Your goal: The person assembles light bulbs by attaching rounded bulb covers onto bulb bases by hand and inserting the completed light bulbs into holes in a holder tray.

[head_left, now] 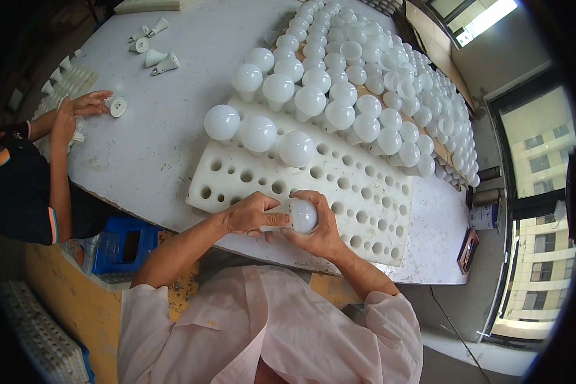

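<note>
Between my two hands, over the near edge of a white foam tray [262,184], is a light bulb [305,216] lying on its side with its white dome to the right. My left hand [253,214] grips the bulb's base end, thumb along it. Curled round the dome is my right hand [320,229]. The tray has rows of round holes, large and small. Along its far side stand several bulbs, dome up, among them a front bulb [297,149] and one at the left corner [222,122]. The bulb's base is mostly hidden by my fingers.
Dense rows of white bulbs [371,83] fill the table's far right. Several loose bulb bases [155,57] lie far left. At the left a co-worker's hand [89,102] is at a bulb base [116,106]. A blue crate [131,240] stands below the table edge; a window is right.
</note>
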Demonstrator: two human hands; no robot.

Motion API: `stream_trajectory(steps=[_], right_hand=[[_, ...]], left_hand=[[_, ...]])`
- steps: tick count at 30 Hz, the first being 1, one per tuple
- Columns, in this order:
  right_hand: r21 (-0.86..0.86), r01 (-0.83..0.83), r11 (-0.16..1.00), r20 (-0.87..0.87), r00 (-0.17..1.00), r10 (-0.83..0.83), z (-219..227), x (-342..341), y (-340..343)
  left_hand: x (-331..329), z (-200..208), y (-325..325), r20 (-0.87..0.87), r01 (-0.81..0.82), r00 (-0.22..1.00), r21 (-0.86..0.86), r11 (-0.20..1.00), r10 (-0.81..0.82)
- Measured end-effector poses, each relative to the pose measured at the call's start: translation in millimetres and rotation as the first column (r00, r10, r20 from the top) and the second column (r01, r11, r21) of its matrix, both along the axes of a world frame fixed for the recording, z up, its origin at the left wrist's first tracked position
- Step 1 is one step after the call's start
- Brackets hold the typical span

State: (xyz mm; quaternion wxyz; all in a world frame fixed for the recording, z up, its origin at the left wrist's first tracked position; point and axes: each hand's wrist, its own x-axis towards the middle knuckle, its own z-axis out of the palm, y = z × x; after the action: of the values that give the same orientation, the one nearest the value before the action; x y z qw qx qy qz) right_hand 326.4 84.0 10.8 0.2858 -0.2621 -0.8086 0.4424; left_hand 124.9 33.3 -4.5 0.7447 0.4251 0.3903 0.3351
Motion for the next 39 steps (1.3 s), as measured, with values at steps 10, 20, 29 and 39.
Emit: stream_trajectory(steps=[10,20,29,39], right_hand=[[0.553,0.157,0.818,0.16,0.944,-0.289,44.9,12.7,82.5],[0.512,0.157,0.845,0.04,0.978,-0.206,62.2,33.3,94.4],[0.407,0.586,0.701,-0.024,0.774,-0.633,83.3,107.8,291.8],[0.649,0.199,0.734,0.539,0.562,-0.628,63.1,116.1,408.1]], left_hand=[[1.4,2.6,-13.9,0.042,-0.285,0.959,0.142,0.948,0.282],[-32.1,-12.0,-43.3,-0.029,-0.699,0.455,0.608,0.377,0.89],[-72.0,-47.1,-59.3,-0.284,-0.808,0.302,0.429,0.403,0.91],[-138.9,-36.2,-28.4,-0.47,-0.678,0.29,0.515,0.525,0.834]])
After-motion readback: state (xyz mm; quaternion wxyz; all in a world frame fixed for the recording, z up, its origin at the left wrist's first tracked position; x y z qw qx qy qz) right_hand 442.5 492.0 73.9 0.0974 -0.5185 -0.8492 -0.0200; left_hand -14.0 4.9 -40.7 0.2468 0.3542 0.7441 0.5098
